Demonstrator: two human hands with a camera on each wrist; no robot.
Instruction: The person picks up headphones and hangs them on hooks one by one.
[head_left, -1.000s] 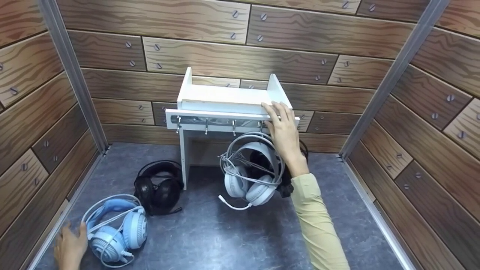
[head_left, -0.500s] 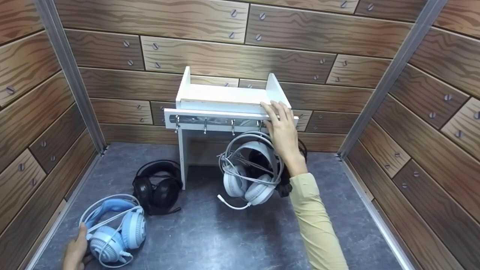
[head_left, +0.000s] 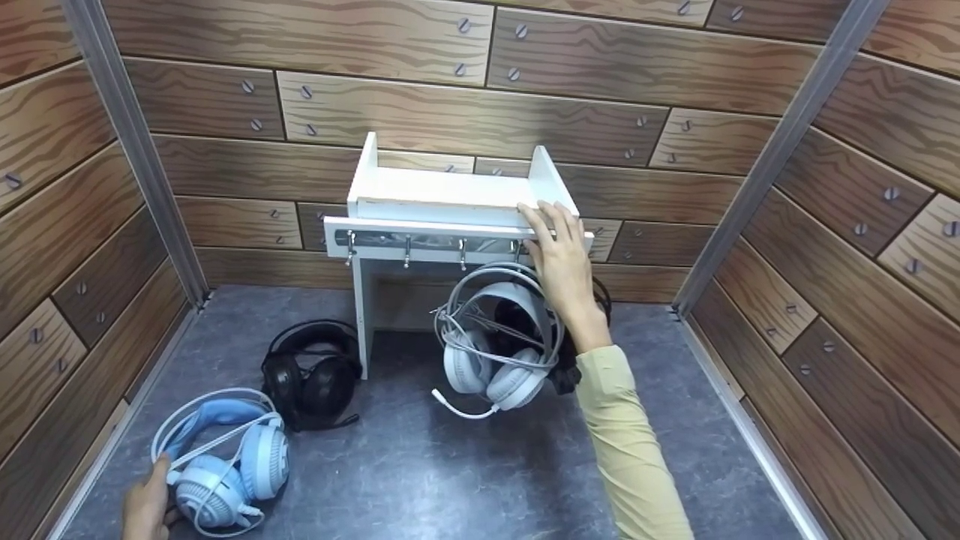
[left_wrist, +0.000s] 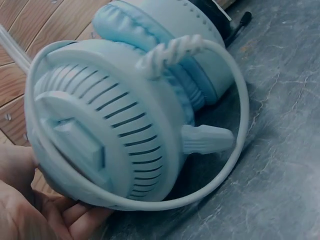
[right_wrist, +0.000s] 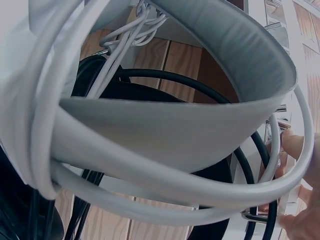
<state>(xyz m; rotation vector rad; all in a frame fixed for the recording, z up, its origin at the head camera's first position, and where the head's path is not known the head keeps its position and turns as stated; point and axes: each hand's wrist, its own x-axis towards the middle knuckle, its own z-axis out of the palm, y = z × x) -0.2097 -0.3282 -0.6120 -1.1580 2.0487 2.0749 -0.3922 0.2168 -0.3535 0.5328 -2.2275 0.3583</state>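
Pale-blue headphones [head_left: 211,489] sit at the lower left of the frame, one ear cup gripped by the left hand [head_left: 146,504], fingers curled beneath. Black headphones [head_left: 322,390] lie just beyond. Right of centre, the right hand [head_left: 564,271] holds the white rack [head_left: 442,187], fingers bent over its hook rail; white headphones [head_left: 514,381] hang below.

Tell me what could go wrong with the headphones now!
The blue headset could slip, since the left grip holds it at just one side. Its cable loop sticks out and might snag. The white headset hangs at the front of the white rack, so a bump could perhaps knock it down, even with the right grip touching the rack.
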